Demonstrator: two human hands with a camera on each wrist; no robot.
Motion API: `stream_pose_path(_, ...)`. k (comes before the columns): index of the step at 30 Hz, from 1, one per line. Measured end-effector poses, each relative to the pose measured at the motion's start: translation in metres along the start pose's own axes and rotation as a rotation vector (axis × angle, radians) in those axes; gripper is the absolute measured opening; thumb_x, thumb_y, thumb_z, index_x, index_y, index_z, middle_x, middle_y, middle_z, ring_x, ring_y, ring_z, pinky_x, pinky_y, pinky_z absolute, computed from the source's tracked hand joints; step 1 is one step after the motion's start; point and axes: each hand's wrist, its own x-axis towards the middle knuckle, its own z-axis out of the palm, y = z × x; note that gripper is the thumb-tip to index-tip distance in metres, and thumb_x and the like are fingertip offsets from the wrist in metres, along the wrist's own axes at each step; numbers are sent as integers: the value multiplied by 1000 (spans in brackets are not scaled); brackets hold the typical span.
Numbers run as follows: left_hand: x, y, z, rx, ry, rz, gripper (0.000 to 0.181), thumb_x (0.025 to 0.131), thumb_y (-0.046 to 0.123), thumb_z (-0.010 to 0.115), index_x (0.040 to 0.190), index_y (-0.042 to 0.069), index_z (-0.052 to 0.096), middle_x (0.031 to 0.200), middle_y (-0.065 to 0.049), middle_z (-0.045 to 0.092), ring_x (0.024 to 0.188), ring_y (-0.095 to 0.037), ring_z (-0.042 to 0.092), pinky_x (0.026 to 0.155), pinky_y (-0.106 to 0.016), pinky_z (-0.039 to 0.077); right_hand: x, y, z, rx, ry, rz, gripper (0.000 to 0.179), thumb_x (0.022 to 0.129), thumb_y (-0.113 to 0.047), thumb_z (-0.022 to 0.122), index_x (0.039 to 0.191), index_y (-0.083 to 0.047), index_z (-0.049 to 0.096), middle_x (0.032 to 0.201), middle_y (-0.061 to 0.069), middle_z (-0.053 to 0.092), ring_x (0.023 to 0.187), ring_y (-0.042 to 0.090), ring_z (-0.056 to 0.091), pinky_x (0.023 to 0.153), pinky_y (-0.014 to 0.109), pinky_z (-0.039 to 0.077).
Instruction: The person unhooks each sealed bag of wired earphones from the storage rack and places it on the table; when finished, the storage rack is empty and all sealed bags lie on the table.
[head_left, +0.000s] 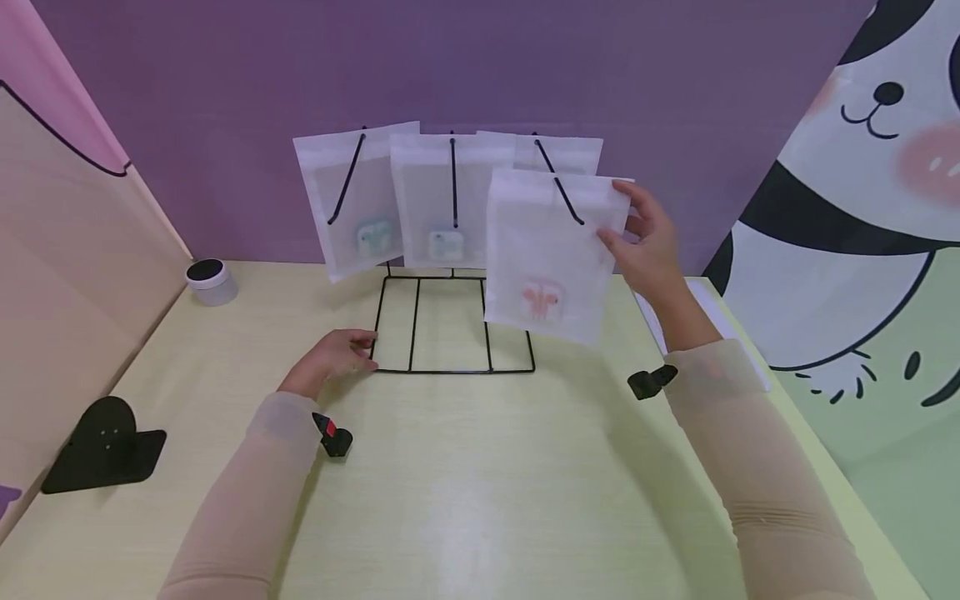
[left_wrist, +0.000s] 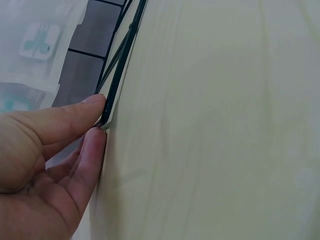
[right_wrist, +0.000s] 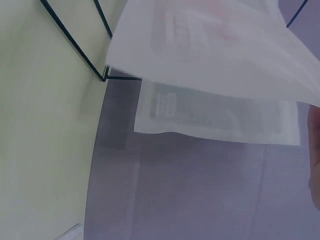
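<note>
My right hand (head_left: 651, 250) pinches the right upper edge of a translucent white packet (head_left: 517, 242) with a red-and-white print. The packet hangs on the right hook (head_left: 567, 202) of a black wire display rack (head_left: 450, 372); the hook's tip sticks out in front. Down on the table, my left hand (head_left: 330, 358) pinches the front left corner of the rack's base, thumb and fingers on the wire (left_wrist: 116, 82) in the left wrist view. In the right wrist view the packet (right_wrist: 200, 65) tilts forward, with only part of the hand at the right edge.
More white packets hang on the left hook (head_left: 347, 179) and middle hook (head_left: 453, 183), and another packet (head_left: 577, 154) hangs behind on the right. A white jar (head_left: 213, 287) with a black lid and a black stand (head_left: 105, 446) are at left. A white sheet (head_left: 720, 325) lies at right.
</note>
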Motion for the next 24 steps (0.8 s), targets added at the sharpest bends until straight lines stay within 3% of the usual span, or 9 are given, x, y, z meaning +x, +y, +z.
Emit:
stream_pose_path(12,-2,3,0,-38,0,-21,62,88,1,70,145,2,45,135,-16,48,120,-30,47,102,-41,36,-30,-19,-18,-25,-6,2,56,89,1,68,140,-17,53,138,5,50,110,24,61,82,27,52)
stream_pose_path(20,1,-4,-1,-29,19,19,62,87,3,71,143,0,45,134,-18,49,118,-31,49,102,-42,35,-47,-30,-25,88,-8,-83,54,87,6,68,136,-11,56,134,8,53,105,17,63,80,24,51)
stream_pose_path(24,1,-6,0,-45,23,23,62,87,4,72,143,0,46,134,-18,49,118,-31,50,103,-42,35,-56,-35,-30,214,-4,-143,54,83,17,65,133,-2,57,130,10,56,101,16,64,79,22,51)
